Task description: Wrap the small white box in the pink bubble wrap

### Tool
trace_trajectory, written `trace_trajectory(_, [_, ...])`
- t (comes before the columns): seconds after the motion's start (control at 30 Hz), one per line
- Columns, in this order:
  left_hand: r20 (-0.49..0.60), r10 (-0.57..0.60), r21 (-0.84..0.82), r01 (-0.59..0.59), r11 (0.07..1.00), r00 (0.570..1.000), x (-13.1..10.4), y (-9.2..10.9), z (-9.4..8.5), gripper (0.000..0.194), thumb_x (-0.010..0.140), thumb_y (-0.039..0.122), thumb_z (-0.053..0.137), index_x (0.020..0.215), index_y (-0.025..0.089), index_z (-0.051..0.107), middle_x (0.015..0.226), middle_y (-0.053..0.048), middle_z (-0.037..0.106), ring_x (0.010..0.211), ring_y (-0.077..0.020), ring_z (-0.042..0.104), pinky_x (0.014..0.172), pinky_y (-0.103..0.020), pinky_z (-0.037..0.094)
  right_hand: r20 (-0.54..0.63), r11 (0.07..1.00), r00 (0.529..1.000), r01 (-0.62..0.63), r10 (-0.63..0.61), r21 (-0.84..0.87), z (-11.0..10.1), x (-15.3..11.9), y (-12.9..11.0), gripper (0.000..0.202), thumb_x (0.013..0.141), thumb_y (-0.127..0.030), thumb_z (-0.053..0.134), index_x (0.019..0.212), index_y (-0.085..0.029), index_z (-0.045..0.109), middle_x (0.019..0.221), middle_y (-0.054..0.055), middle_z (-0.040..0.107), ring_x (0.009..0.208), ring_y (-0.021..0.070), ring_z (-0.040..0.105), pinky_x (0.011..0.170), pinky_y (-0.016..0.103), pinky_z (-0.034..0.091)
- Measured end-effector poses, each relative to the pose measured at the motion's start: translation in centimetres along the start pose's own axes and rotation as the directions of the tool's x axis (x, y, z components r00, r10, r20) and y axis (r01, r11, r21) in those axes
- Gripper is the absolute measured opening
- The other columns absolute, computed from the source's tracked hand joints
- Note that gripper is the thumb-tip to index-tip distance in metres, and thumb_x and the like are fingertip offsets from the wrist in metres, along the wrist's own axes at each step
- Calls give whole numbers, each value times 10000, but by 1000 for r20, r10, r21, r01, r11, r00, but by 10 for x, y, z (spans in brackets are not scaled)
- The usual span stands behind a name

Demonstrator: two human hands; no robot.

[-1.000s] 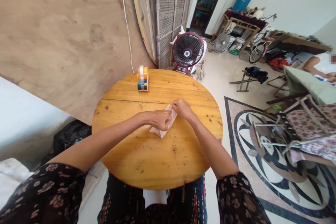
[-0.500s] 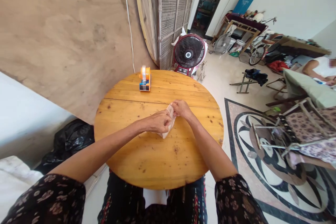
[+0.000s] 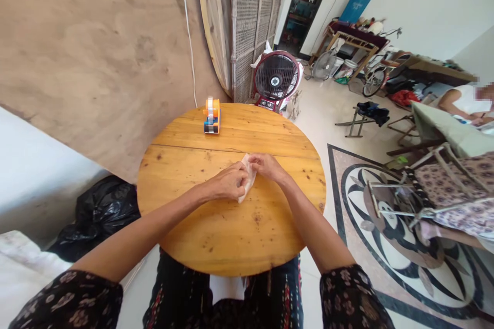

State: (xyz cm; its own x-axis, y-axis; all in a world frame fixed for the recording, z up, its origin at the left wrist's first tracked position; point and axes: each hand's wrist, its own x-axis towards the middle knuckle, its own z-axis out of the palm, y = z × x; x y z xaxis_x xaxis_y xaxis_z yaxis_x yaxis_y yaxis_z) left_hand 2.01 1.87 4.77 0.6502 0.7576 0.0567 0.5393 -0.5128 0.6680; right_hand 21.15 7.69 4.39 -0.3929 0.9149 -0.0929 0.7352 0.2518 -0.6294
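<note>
Down the wooden surface [image 3: 227,249], nearer than the tape dispenser [image 3: 212,115], left hand [image 3: 232,181] pinches a pale sheet [image 3: 248,188] lying lengthwise away, right hand [image 3: 267,167], grip unclear, at its far end.

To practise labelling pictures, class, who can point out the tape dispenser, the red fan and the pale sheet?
Tape dispenser [image 3: 212,115]: head view, middle of its body.
Red fan [image 3: 275,81]: head view, hub.
Pale sheet [image 3: 250,182]: head view, uncovered middle.
</note>
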Motion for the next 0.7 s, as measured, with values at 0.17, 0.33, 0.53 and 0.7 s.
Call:
trace_trajectory(0.17, [-95, -14, 45, 19, 999, 995, -5, 3, 4, 29, 672, 155, 515, 666, 177, 532, 910, -50, 517, 880, -185, 516, 787, -298, 438, -45, 986, 999, -28, 21, -163, 5, -10, -9, 162, 802, -324, 614, 916, -211, 630, 846, 3, 704, 796, 161, 625, 689, 241, 411])
trace_trajectory(0.33, [-160, 4, 159, 22, 987, 987, -8, 5, 8, 64, 689, 143, 519, 686, 181, 569, 855, -56, 576, 896, -209, 520, 887, -358, 411, -42, 931, 999, -3, -13, -365, 19, -12, -12, 157, 839, -347, 566, 908, -221, 628, 984, 35, 674, 873, 188, 598, 704, 268, 400])
trace_trajectory(0.53, [-269, -40, 65, 59, 996, 962, -16, 1, 18, 122, 697, 128, 523, 798, 187, 560, 920, -47, 586, 927, -199, 536, 857, -322, 442, -142, 888, 990, -49, -18, -456, 38, -17, -18, 160, 859, -323, 565, 961, -210, 613, 1073, 84, 627, 988, 230, 552, 757, 303, 419])
trace_trajectory(0.7, [-284, -102, 44, 119, 992, 953, -20, 6, 22, 328, 697, 115, 517, 1010, 202, 557, 1052, -53, 576, 1031, -216, 534, 920, -351, 447, -140, 887, 990, -39, -29, -460, 40, -20, -18, 195, 882, -385, 567, 892, -203, 636, 1033, 94, 628, 977, 238, 536, 756, 307, 405])
